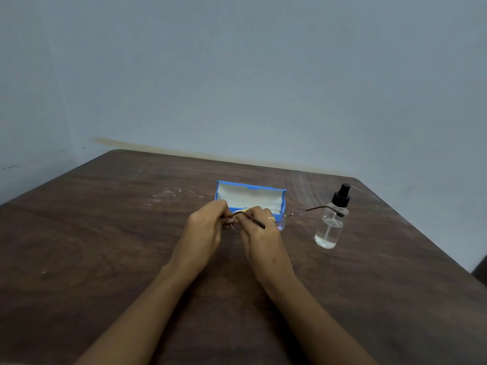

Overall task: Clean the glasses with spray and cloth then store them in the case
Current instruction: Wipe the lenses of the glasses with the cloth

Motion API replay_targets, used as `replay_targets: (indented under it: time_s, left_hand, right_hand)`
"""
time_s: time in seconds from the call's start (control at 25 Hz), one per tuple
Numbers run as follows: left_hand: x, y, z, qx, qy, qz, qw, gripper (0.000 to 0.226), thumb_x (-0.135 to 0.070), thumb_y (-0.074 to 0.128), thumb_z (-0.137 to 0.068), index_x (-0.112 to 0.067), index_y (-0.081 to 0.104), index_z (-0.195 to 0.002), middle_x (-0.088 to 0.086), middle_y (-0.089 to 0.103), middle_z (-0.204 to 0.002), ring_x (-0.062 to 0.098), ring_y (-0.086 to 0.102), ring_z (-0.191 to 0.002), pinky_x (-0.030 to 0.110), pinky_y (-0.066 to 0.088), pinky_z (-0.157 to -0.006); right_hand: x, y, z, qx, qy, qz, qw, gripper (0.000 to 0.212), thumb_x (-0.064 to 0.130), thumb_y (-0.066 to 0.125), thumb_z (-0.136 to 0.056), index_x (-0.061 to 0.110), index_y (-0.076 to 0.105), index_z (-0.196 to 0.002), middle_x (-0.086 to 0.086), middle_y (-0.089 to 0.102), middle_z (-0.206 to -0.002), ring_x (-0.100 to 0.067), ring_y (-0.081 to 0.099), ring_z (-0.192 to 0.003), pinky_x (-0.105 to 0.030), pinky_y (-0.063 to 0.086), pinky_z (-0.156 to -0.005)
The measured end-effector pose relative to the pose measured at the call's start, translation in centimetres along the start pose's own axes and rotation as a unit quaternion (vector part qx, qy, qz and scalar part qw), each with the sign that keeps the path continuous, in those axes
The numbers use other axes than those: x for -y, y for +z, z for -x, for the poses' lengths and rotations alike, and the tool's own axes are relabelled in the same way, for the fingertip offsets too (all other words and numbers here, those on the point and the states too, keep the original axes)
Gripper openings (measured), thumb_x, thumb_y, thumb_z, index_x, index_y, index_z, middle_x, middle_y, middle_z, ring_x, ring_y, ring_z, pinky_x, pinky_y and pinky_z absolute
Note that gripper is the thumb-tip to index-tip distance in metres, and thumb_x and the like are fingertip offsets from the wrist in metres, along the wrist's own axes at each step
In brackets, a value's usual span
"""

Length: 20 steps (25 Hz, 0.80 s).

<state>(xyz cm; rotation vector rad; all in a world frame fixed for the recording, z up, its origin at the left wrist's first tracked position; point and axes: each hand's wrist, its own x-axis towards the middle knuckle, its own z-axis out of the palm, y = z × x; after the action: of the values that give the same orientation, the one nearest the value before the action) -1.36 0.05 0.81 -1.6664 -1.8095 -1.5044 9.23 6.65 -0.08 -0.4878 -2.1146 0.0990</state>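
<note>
Thin-rimmed glasses (281, 219) hang just above the table in front of the open blue case (250, 194). My left hand (208, 227) pinches the frame at its left end. My right hand (259, 225) grips the left lens area, with a bit of yellow cloth (243, 210) showing between the fingers. One temple arm sticks out to the right toward the clear spray bottle (330, 225) with its black nozzle; the other lies across my right hand. The case's pale lining faces me; its lower half is hidden behind my hands.
The brown wooden table (105, 246) runs up to a pale blue wall at the back. Its right edge slants away past the spray bottle. Faint white smears mark the wood left of the case.
</note>
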Motion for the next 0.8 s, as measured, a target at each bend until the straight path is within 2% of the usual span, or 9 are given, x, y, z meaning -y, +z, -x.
replay_targets:
  time_s: [0.12, 0.28, 0.44, 0.52, 0.6, 0.64, 0.72, 0.76, 0.8]
  left_hand:
    - [0.3, 0.0, 0.0, -0.012, -0.007, 0.008, 1.000, 0.015, 0.010, 0.041, -0.070, -0.003, 0.047, -0.065, 0.000, 0.050, -0.065, -0.008, 0.051, -0.066, 0.000, 0.036, -0.060]
    - [0.6, -0.1, -0.2, -0.024, -0.029, 0.016, 0.999, 0.017, 0.006, 0.043, -0.069, -0.010, 0.046, -0.064, 0.000, 0.051, -0.063, 0.000, 0.052, -0.064, 0.004, 0.037, -0.056]
    - [0.5, -0.3, -0.2, -0.040, -0.051, 0.044, 0.997, 0.029, 0.013, 0.046, -0.073, -0.014, 0.043, -0.062, 0.007, 0.055, -0.063, 0.016, 0.059, -0.066, 0.008, 0.045, -0.055]
    - [0.5, -0.5, -0.4, -0.055, -0.059, 0.043, 0.996, 0.040, 0.020, 0.046, -0.073, -0.017, 0.040, -0.061, 0.006, 0.054, -0.063, 0.009, 0.061, -0.066, 0.005, 0.043, -0.055]
    - [0.4, -0.7, -0.5, -0.069, -0.063, 0.044, 0.995, 0.038, 0.024, 0.044, -0.072, -0.014, 0.041, -0.063, 0.010, 0.056, -0.066, -0.008, 0.059, -0.068, 0.001, 0.041, -0.056]
    - [0.3, -0.8, -0.5, -0.073, -0.063, 0.042, 0.994, 0.038, 0.024, 0.043, -0.072, -0.013, 0.041, -0.063, 0.013, 0.057, -0.067, -0.011, 0.058, -0.069, 0.000, 0.041, -0.057]
    - [0.5, -0.9, -0.5, -0.075, -0.064, 0.038, 0.994, 0.043, 0.023, 0.043, -0.072, -0.018, 0.040, -0.061, 0.018, 0.059, -0.069, -0.005, 0.059, -0.072, 0.002, 0.042, -0.058]
    - [0.7, -1.0, -0.5, -0.076, -0.065, 0.036, 0.994, 0.047, 0.022, 0.044, -0.073, -0.023, 0.037, -0.059, 0.019, 0.060, -0.069, 0.001, 0.060, -0.074, 0.002, 0.042, -0.058]
    - [0.8, -1.0, -0.4, -0.078, -0.066, 0.035, 0.994, 0.049, 0.021, 0.044, -0.073, -0.025, 0.036, -0.059, 0.019, 0.061, -0.069, 0.007, 0.060, -0.076, 0.003, 0.042, -0.058]
  right_hand:
    - [-0.5, 0.0, -0.5, 0.011, -0.035, 0.011, 0.999, 0.028, 0.012, 0.043, -0.082, 0.005, 0.069, -0.089, -0.010, 0.063, -0.079, -0.026, 0.056, -0.072, -0.028, 0.043, -0.062]
    - [-0.6, -0.1, 0.1, 0.027, -0.057, -0.010, 0.998, 0.027, 0.001, 0.049, -0.075, 0.006, 0.069, -0.092, -0.009, 0.061, -0.079, -0.023, 0.051, -0.074, -0.029, 0.044, -0.060]
    - [-0.5, -0.5, 0.0, 0.045, -0.076, -0.003, 0.996, 0.029, 0.009, 0.042, -0.075, 0.003, 0.069, -0.086, -0.009, 0.060, -0.077, -0.025, 0.057, -0.070, -0.026, 0.050, -0.051]
    - [-0.6, -0.7, 0.0, 0.043, -0.080, 0.006, 0.996, 0.028, 0.010, 0.042, -0.076, 0.002, 0.068, -0.082, -0.010, 0.061, -0.077, -0.027, 0.058, -0.069, -0.028, 0.051, -0.053]
    - [-0.7, -1.1, 0.2, 0.018, -0.062, -0.009, 0.998, 0.026, 0.011, 0.043, -0.080, 0.003, 0.068, -0.084, -0.010, 0.060, -0.079, -0.025, 0.057, -0.073, -0.028, 0.051, -0.061]
    - [-0.7, -1.5, 0.2, -0.009, -0.047, -0.030, 0.998, 0.023, 0.008, 0.046, -0.081, 0.004, 0.068, -0.086, -0.010, 0.061, -0.081, -0.022, 0.055, -0.077, -0.021, 0.048, -0.067]
    - [-0.7, -2.3, 0.1, -0.088, -0.008, -0.069, 0.994, 0.018, 0.001, 0.055, -0.080, 0.002, 0.069, -0.092, -0.012, 0.061, -0.083, -0.013, 0.050, -0.080, 0.000, 0.038, -0.074]
    - [-0.9, -2.5, 0.1, -0.127, 0.012, -0.070, 0.989, 0.019, 0.001, 0.057, -0.080, 0.001, 0.070, -0.094, -0.013, 0.061, -0.083, -0.011, 0.050, -0.079, 0.003, 0.035, -0.075]
    - [-1.1, -2.7, 0.0, -0.155, 0.033, -0.063, 0.985, 0.020, 0.004, 0.056, -0.081, 0.001, 0.070, -0.095, -0.012, 0.061, -0.084, -0.012, 0.052, -0.079, -0.002, 0.039, -0.075]
